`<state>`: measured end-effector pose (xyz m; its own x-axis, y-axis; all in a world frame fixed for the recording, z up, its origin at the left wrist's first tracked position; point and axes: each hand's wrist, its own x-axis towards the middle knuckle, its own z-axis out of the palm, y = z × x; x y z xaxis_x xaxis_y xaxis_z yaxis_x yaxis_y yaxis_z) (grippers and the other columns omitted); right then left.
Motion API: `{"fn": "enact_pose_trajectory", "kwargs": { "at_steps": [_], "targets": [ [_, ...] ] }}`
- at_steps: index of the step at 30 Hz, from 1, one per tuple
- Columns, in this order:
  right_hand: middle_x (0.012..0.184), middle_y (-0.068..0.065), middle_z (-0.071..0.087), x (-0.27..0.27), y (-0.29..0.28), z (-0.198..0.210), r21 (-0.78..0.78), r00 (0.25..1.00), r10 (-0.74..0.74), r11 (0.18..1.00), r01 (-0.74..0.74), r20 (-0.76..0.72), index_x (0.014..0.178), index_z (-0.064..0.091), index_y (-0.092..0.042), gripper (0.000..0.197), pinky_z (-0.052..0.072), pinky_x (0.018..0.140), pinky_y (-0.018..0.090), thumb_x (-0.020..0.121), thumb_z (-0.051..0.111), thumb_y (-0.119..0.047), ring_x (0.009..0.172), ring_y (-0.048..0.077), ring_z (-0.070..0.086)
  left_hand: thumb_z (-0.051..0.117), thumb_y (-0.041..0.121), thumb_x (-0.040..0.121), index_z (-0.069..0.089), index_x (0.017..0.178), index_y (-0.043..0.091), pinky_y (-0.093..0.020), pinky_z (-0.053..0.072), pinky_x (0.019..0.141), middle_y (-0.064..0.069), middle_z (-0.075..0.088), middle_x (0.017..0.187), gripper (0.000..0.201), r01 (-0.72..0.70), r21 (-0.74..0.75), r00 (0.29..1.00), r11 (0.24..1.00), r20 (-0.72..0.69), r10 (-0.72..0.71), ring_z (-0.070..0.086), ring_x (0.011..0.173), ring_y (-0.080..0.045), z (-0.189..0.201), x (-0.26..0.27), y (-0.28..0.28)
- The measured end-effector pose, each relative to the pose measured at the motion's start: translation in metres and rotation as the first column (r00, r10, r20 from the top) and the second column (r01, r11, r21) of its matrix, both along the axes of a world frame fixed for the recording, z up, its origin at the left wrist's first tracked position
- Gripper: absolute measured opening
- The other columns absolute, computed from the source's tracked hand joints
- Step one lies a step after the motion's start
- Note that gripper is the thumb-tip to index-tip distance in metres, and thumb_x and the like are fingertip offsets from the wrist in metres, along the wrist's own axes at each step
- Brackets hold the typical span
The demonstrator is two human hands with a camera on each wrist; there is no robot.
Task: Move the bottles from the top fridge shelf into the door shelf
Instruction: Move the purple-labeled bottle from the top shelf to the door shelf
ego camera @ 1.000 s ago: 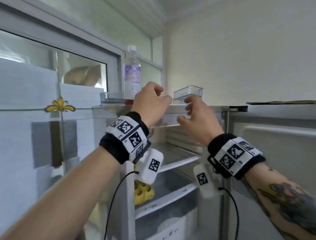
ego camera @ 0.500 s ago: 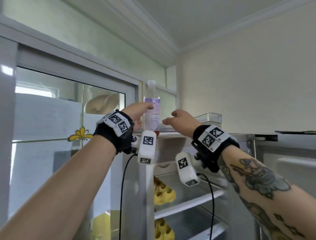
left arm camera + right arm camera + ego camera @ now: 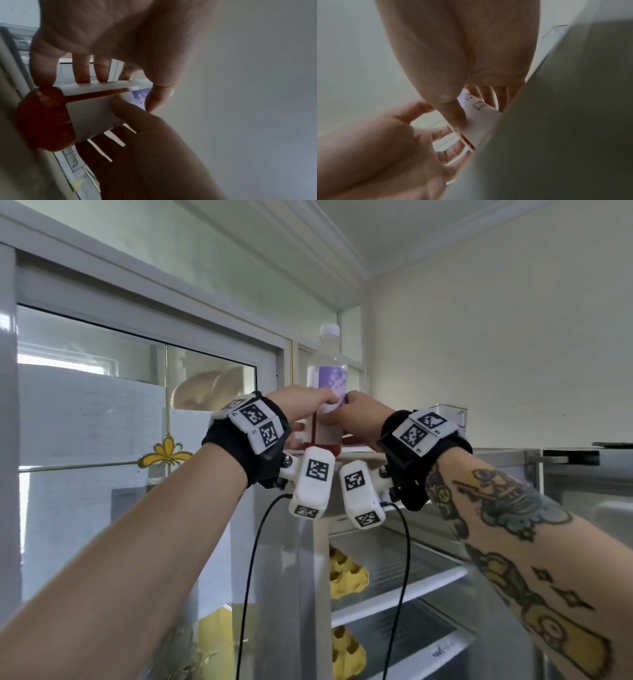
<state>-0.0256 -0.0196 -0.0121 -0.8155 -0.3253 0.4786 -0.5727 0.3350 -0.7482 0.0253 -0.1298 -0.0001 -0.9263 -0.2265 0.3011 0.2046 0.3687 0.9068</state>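
Clear bottle (image 3: pixel 327 405), apparently upright, between both hands' grip

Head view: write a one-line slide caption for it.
Both hands, left and right, grip a purple-labelled bottle standing on top of the open fridge.

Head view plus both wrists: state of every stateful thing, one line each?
bottle: upright on top of the fridge, capped, red liquid at the bottom, held from both sides
left hand: fingers curled round the bottle
right hand: fingers curled round the bottle
fridge: open, shelves visible
clear container: sits on the fridge top, right of the bottle; contents cannot be told
egg trays: yellow, at the left edge of the shelves
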Motion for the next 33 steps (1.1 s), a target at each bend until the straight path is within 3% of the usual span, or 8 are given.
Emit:
{"fn": "enact_pose_trajectory", "kwargs": {
  "at_steps": [6,9,13,17,22,25,28,33],
  "targets": [
    [0.117,0.020,0.071,0.028,0.029,-0.002,-0.054,0.998,0.017,0.998,-0.020,-0.052,0.119,0.064,0.001,0.032,0.056,0.096,0.050,0.091,0.066,-0.015,0.108,0.034,0.070,0.068,0.041,0.079,0.055,0.120,0.014,-0.048,0.053,0.093,-0.011,0.062,0.121,0.051,-0.041,-0.169,0.995,0.985,-0.096,0.025,0.060,0.109,-0.029,0.001,0.019,0.030],
    [0.115,0.021,0.071,0.045,0.050,-0.006,-0.098,0.989,0.056,0.993,-0.069,-0.134,0.095,0.066,-0.012,0.006,0.057,0.088,0.038,0.093,0.065,-0.007,0.098,0.029,0.069,0.064,0.037,0.087,0.052,0.117,0.011,-0.044,0.050,0.098,-0.011,0.062,0.120,0.041,-0.070,-0.243,0.981,0.968,-0.193,0.022,0.060,0.110,-0.027,0.005,0.027,0.045],
    [0.114,0.026,0.071,0.067,0.085,-0.014,-0.155,0.983,0.038,0.986,-0.066,-0.179,0.086,0.064,-0.018,0.014,0.054,0.093,0.051,0.088,0.070,-0.005,0.091,0.027,0.065,0.067,0.061,0.048,0.044,0.136,0.010,-0.045,0.050,0.096,-0.007,0.062,0.123,0.104,-0.095,-0.282,0.968,0.955,-0.252,0.021,0.061,0.112,-0.027,0.004,0.040,0.078],
    [0.112,0.018,0.074,0.080,0.124,-0.028,-0.232,0.988,-0.077,0.972,0.043,-0.136,0.106,0.067,-0.015,0.032,0.055,0.093,0.050,0.075,0.074,-0.021,0.104,0.034,0.072,0.066,0.061,0.055,0.039,0.137,0.007,-0.043,0.054,0.090,-0.010,0.061,0.123,0.102,-0.081,-0.307,0.949,0.948,-0.313,-0.020,0.063,0.107,-0.027,-0.009,0.044,0.115],
    [0.107,0.008,0.077,0.090,0.181,-0.068,-0.213,0.978,-0.190,0.962,0.170,-0.080,0.121,0.062,-0.011,0.046,0.058,0.091,0.044,0.077,0.074,-0.023,0.100,0.025,0.074,0.066,0.063,0.059,0.046,0.132,0.005,-0.034,0.057,0.073,-0.009,0.066,0.114,0.095,0.047,-0.363,0.966,0.931,-0.220,-0.134,0.069,0.094,-0.025,-0.044,0.039,0.166],
    [0.107,0.010,0.076,0.097,0.212,-0.099,-0.146,0.967,-0.254,0.958,0.249,-0.016,0.114,0.066,-0.013,0.043,0.059,0.086,0.038,0.074,0.075,-0.025,0.102,0.027,0.073,0.067,0.057,0.073,0.040,0.135,0.002,-0.035,0.057,0.081,-0.008,0.065,0.115,0.087,0.125,-0.404,0.967,0.906,-0.154,-0.202,0.068,0.096,-0.024,-0.076,0.031,0.196],
    [0.109,0.014,0.075,0.103,0.244,-0.133,-0.046,0.954,-0.300,0.953,0.301,0.032,0.096,0.070,-0.021,0.019,0.056,0.081,0.037,0.079,0.075,-0.016,0.107,0.032,0.070,0.069,0.057,0.065,0.054,0.126,0.007,-0.041,0.061,0.078,-0.010,0.072,0.104,0.081,0.263,-0.407,0.947,0.875,-0.062,-0.314,0.072,0.086,-0.024,-0.114,0.025,0.228],
    [0.104,0.011,0.076,0.115,0.288,-0.185,0.098,0.924,-0.367,0.929,0.357,0.105,0.110,0.070,-0.009,0.030,0.052,0.067,0.024,0.080,0.074,-0.006,0.094,0.022,0.072,0.068,0.067,0.054,0.063,0.119,0.008,-0.045,0.063,0.068,-0.010,0.074,0.094,0.088,0.405,-0.439,0.906,0.802,0.076,-0.416,0.074,0.079,-0.025,-0.168,0.020,0.273]
  ]
}}
